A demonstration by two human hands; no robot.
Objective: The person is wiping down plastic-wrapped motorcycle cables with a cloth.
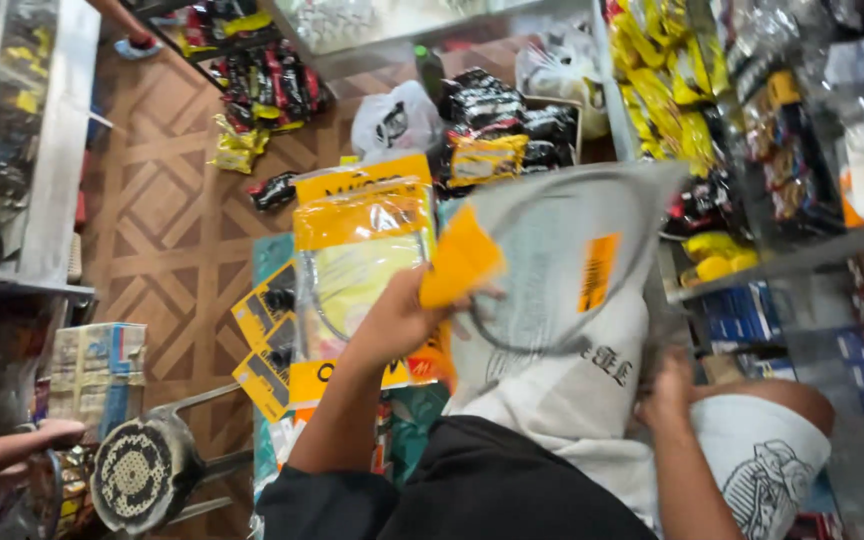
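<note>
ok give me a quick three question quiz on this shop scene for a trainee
1. True or false: the left hand holds clear packets with yellow-orange header cards.
2. What does the right hand rest on: A) the white sack, B) the metal stool, C) the glass counter?
3. What kind of floor shows beyond the packets?

Key: 1 true; 2 A; 3 brown wood-pattern parquet.

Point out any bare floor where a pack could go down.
Bare wood floor lies between the glass counter on the left and the yellow packs the left hand holds. Crowded: black and yellow packets heaped at top, shelves packed on the right, metal stool bottom left.
</note>
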